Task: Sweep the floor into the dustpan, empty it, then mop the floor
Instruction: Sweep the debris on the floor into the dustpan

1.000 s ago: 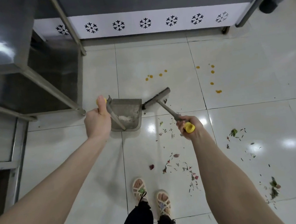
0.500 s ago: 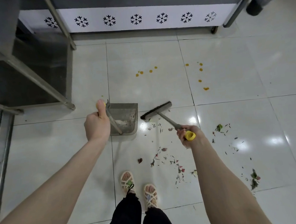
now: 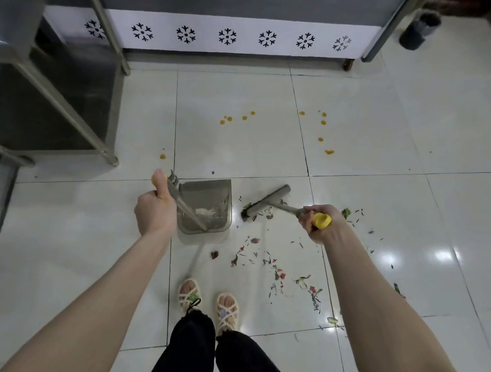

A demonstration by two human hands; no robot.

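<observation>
view from the head, looking down at a glossy white tiled floor (image 3: 418,167). two bare arms reach forward. the left hand (image 3: 154,209) is curled round the top of the dustpan's long grey handle, thumb up along a yellow tip. the dustpan (image 3: 207,208), grey and boxy, sits on the floor just ahead of the feet, near the middle of the frame, with a pale smear of dust inside. the right hand (image 3: 321,223) is clamped round the yellow end of the broom's handle. the broom (image 3: 265,203) has its grey head down on the tiles just right of the dustpan, with a narrow gap between the two and a few bits caught at its bristles. scraps (image 3: 274,270) of green, red and dark litter lie scattered between the broom and the feet, and more trail off past the right arm. yellow spots (image 3: 237,118) dot the tiles beyond the dustpan, well apart from it. a steel rack (image 3: 46,85) fills the upper left, one leg standing near the left hand. a grey counter (image 3: 228,33) with a white snowflake panel runs across the top. a dark bin (image 3: 420,29) stands in the upper right corner. below are pale strappy sandals (image 3: 189,294) and black trousers (image 3: 202,360).
</observation>
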